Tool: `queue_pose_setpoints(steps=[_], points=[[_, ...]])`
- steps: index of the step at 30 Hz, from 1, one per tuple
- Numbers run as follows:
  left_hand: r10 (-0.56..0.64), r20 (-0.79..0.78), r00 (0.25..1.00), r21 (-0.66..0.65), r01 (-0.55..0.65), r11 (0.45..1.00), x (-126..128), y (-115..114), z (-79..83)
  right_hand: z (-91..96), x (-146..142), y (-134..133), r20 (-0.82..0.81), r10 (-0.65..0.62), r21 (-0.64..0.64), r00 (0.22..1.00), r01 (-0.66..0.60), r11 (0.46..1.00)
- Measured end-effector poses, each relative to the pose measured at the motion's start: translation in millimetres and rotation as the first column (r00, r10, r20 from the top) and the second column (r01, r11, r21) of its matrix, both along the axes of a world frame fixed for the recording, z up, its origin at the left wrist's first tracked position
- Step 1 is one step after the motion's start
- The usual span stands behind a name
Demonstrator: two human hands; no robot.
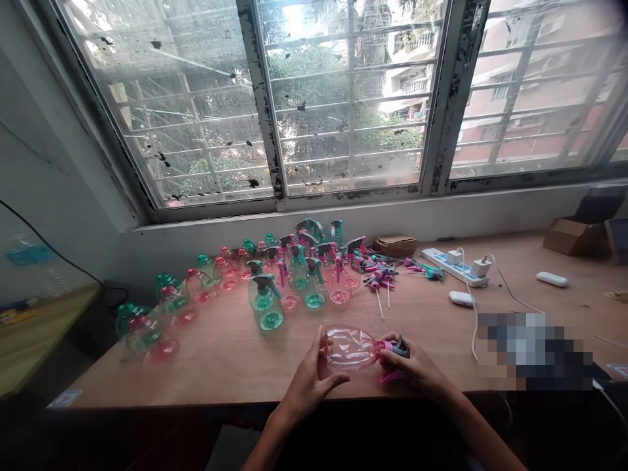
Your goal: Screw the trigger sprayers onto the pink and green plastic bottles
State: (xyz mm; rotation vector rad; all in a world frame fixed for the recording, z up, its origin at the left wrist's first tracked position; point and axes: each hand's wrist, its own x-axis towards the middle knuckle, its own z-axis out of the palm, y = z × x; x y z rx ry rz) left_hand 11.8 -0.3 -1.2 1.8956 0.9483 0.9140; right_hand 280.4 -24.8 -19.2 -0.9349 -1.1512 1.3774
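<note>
A clear pink spray bottle [350, 348] lies sideways in the air near the front edge of the table, its base to the left. My left hand [314, 376] cups that base, the fingers behind it and the thumb stretched along underneath. At the neck, my right hand [407, 366] is closed around the pink and black trigger sprayer [398, 347], which sits on the bottle's mouth. Its fingers partly hide the sprayer. Beyond my hands, several green and pink bottles with sprayers on, such as a green spray bottle [269, 311], stand upright.
Open-necked bottles [171, 307] without sprayers form a line along the table's left side. Loose trigger sprayers [380, 269] lie heaped at the back middle. To the right are a power strip [454, 267] with white cables, a white device [461, 299] and a cardboard box [574, 235].
</note>
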Motion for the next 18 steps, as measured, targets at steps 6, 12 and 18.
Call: queue_pose_setpoints(steps=[6,12,18], points=[[-0.013,0.015,1.000,0.092,0.012,0.996,-0.7,2.8,-8.4,1.9,0.2,-0.7,0.021,0.008,0.004,1.000,-0.008,1.000],[-0.053,0.058,0.997,-0.026,0.055,0.998,0.9,-1.2,-1.3,1.2,1.1,-0.4,0.031,0.018,-0.005,0.999,-0.018,1.000],[-0.028,0.017,0.999,0.064,0.027,0.998,1.0,-1.8,0.2,4.8,-0.7,-1.4,0.020,-0.005,-0.009,1.000,0.005,1.000]])
